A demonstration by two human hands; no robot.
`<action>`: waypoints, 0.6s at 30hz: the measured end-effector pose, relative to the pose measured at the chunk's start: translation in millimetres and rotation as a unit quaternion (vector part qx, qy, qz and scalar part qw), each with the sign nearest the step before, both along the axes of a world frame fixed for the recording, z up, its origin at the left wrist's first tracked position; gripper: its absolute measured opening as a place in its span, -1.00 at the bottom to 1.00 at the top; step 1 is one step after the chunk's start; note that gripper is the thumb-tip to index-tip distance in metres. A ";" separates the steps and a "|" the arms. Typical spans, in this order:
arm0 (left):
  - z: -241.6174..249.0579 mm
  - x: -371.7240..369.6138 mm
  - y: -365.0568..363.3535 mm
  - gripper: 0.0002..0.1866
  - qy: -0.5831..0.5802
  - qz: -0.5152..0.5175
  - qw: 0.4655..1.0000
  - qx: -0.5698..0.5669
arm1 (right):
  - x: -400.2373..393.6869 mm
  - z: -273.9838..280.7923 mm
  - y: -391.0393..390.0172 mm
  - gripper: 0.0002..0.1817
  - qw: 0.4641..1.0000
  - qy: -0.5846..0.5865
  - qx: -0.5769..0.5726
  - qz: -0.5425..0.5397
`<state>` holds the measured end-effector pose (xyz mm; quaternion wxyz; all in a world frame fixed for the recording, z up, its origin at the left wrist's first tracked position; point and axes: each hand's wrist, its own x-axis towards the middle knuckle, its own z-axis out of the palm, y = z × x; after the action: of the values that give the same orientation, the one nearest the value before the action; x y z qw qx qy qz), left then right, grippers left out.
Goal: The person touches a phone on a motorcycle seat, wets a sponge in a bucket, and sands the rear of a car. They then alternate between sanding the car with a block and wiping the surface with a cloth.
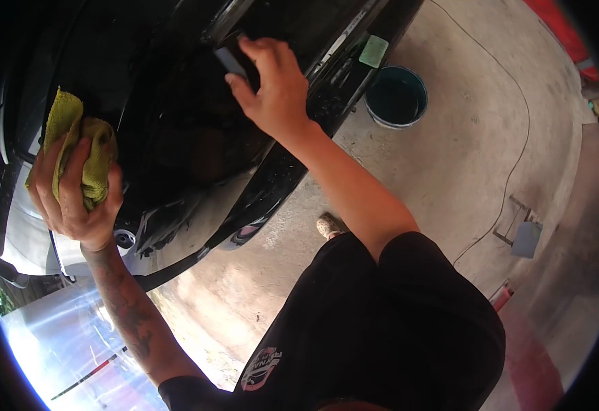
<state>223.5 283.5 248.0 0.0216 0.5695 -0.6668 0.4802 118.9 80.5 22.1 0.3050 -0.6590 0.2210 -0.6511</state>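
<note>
My left hand (pixel 80 192) is closed around a crumpled yellow-green cloth (pixel 95 154), over the black car panel near the headlight. Between the thumb and fingers of my right hand (pixel 275 85) is a small grey block (pixel 231 62), held at the glossy black surface of the car (pixel 190 137). Part of the block is hidden by the fingers, and its exact kind cannot be made out. A pale green sponge (pixel 373 51) rests on the car's edge, to the right of my right hand.
A round bucket (pixel 396 97) of dark liquid stands on the concrete floor beside the car. A thin cable (pixel 527 130) runs across the floor. Farther right is a small stool-like thing with a grey top (pixel 526 240). My shoe (pixel 329 225) shows below the car.
</note>
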 end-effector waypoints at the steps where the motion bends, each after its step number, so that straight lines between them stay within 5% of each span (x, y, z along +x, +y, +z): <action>1: 1.2 -0.5 1.0 -0.61 0.001 -0.001 1.000 0.000 | 2.9 -0.5 1.1 -0.37 1.000 0.000 0.009 -0.002; 8: 0.0 -0.4 0.8 -0.60 -0.002 0.014 1.000 -0.001 | -2.8 -0.8 22.8 -0.38 0.994 0.038 -0.080 0.060; 14: 1.1 -1.3 3.1 -0.59 -0.004 0.015 1.000 0.002 | 2.4 6.3 27.7 -0.36 0.999 -0.004 -0.003 0.037; 18: -0.1 -0.7 1.1 -0.59 -0.003 0.011 1.000 0.000 | -4.1 4.7 37.8 -0.37 0.991 0.052 -0.088 0.085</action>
<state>222.7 284.6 248.0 0.0144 0.5752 -0.6606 0.4821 114.8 118.3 26.8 0.2879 -0.7323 0.1217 -0.6050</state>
